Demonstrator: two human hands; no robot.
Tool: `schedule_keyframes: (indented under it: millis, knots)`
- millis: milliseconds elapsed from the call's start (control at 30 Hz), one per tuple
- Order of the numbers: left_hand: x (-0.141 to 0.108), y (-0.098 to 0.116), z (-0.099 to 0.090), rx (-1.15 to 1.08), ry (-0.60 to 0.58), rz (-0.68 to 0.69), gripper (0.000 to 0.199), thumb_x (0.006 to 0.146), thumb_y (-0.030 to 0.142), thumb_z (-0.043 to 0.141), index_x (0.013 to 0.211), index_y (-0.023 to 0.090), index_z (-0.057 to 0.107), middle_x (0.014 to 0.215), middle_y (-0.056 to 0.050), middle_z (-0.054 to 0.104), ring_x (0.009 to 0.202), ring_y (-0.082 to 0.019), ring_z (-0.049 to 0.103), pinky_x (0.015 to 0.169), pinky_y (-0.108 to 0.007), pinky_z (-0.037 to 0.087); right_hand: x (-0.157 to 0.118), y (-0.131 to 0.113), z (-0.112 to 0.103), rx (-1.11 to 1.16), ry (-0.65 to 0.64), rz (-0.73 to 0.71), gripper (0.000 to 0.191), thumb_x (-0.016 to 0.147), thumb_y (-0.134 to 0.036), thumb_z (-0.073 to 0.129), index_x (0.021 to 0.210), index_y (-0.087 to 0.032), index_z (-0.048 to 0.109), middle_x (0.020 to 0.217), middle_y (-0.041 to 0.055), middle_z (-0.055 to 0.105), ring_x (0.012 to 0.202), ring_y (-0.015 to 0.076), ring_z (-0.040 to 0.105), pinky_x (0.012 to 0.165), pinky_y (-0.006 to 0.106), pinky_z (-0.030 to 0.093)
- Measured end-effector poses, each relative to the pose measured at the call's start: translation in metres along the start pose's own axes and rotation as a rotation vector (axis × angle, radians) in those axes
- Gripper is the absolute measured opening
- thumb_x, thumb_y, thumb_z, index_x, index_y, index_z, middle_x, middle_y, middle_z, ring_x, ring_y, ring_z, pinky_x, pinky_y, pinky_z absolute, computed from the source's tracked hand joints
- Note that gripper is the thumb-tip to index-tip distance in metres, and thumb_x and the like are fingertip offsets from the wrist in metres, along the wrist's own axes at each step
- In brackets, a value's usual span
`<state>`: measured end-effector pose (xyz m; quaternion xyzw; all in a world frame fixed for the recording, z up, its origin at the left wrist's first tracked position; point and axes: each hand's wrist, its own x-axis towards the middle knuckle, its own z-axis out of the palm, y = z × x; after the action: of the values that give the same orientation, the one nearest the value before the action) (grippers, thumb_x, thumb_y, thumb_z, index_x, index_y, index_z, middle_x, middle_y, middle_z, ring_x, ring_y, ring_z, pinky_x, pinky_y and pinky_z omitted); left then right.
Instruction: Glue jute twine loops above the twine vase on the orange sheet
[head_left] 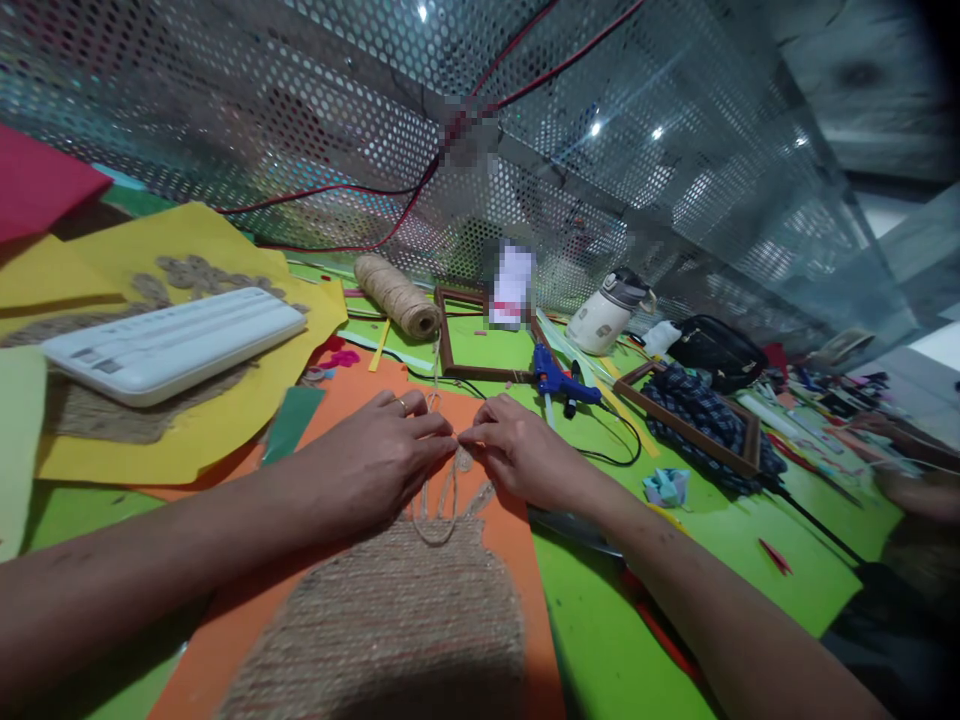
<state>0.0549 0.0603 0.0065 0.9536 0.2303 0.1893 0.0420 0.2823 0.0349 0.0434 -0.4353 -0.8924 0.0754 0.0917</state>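
Note:
My left hand and my right hand meet over an orange sheet, their fingertips nearly touching. The fingers of both are closed in a pinch on a thin strand of twine, which hangs in a loop below them. Close rows of twine cover a rounded vase-like shape on the sheet's lower part, and short twine lines rise from its top. A twine spool lies behind my hands, with a strand running from it towards them. The exact grip of the fingertips is partly hidden.
A blue glue gun lies right of an upright brown frame. On the left, a white rectangular device rests on yellow paper. A bottle, a second frame and checked cloth are rightward. Another person's hand shows far right.

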Motion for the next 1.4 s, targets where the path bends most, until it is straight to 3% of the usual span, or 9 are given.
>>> schedule_keyframes:
  millis: [300,400,533,600,733,967,1067,1233,1400]
  knots:
    - [0.000,-0.001,-0.009,-0.101,0.012,-0.010,0.028,0.102,0.026,0.046,0.107,0.024,0.074,0.110,-0.007,0.076,0.098,-0.024,0.058,0.087,-0.039,0.045,0.000,-0.014,0.001,-0.306,-0.046,-0.101,0.023,0.100,-0.013,0.053,0.090,-0.016,0.073,0.092,0.0108,0.063,0.091,0.0253,0.049,0.070,0.037,0.034]
    - [-0.001,-0.012,-0.016,-0.201,0.085,-0.106,0.031,0.102,0.027,0.042,0.112,0.023,0.072,0.119,-0.006,0.075,0.109,-0.024,0.062,0.094,-0.040,0.049,0.001,-0.015,0.001,-0.308,-0.042,-0.104,0.023,0.100,-0.014,0.053,0.088,-0.017,0.072,0.091,0.0107,0.064,0.090,0.0259,0.050,0.070,0.037,0.034]
    - [-0.003,-0.025,-0.019,-0.194,0.223,-0.305,0.028,0.099,0.031,0.044,0.104,0.022,0.070,0.110,-0.009,0.076,0.102,-0.026,0.066,0.090,-0.045,0.053,0.000,-0.017,-0.001,-0.288,-0.060,-0.079,0.018,0.095,-0.010,0.057,0.085,-0.017,0.071,0.092,0.0107,0.063,0.091,0.0255,0.050,0.070,0.037,0.033]
    - [-0.004,-0.027,-0.018,-0.174,0.220,-0.323,0.028,0.099,0.032,0.045,0.101,0.021,0.070,0.109,-0.010,0.076,0.102,-0.026,0.066,0.090,-0.045,0.053,0.000,-0.016,-0.002,-0.264,-0.063,-0.063,0.016,0.094,-0.010,0.059,0.085,-0.016,0.071,0.093,0.0106,0.062,0.090,0.0247,0.050,0.068,0.036,0.032]
    - [-0.003,-0.016,-0.016,-0.168,0.142,-0.208,0.032,0.102,0.033,0.043,0.103,0.020,0.072,0.109,-0.008,0.074,0.103,-0.025,0.062,0.093,-0.043,0.050,-0.001,-0.013,-0.004,-0.183,-0.061,-0.021,0.017,0.095,-0.011,0.059,0.085,-0.017,0.072,0.092,0.0085,0.060,0.086,0.0215,0.049,0.065,0.033,0.029]
    - [-0.002,0.018,-0.012,-0.117,0.009,-0.070,0.033,0.106,0.029,0.042,0.104,0.021,0.073,0.097,-0.010,0.065,0.093,-0.024,0.053,0.081,-0.039,0.044,0.000,-0.006,-0.005,-0.051,-0.047,0.016,0.020,0.099,-0.015,0.058,0.097,-0.017,0.078,0.093,0.0074,0.058,0.088,0.0198,0.050,0.070,0.031,0.034]
    - [-0.003,0.019,-0.009,-0.110,-0.027,-0.035,0.029,0.102,0.023,0.045,0.104,0.021,0.075,0.100,-0.010,0.066,0.094,-0.025,0.053,0.082,-0.039,0.044,0.003,-0.003,-0.003,-0.014,-0.042,0.033,0.021,0.099,-0.015,0.060,0.104,-0.018,0.080,0.092,0.0076,0.058,0.090,0.0203,0.052,0.071,0.030,0.035]
    - [-0.005,0.013,-0.010,-0.177,-0.011,0.014,0.031,0.099,0.017,0.047,0.109,0.022,0.075,0.117,-0.007,0.073,0.104,-0.025,0.055,0.091,-0.039,0.045,0.007,0.001,-0.007,-0.044,-0.052,-0.010,0.019,0.097,-0.013,0.063,0.097,-0.019,0.082,0.094,0.0086,0.060,0.091,0.0214,0.052,0.073,0.032,0.036]
    - [-0.006,0.013,-0.013,-0.218,-0.017,0.018,0.031,0.098,0.016,0.045,0.102,0.022,0.075,0.116,-0.005,0.076,0.103,-0.024,0.055,0.090,-0.038,0.048,0.008,0.000,-0.010,-0.108,-0.058,-0.041,0.022,0.095,-0.010,0.062,0.094,-0.020,0.082,0.096,0.0083,0.062,0.090,0.0213,0.052,0.072,0.032,0.036]
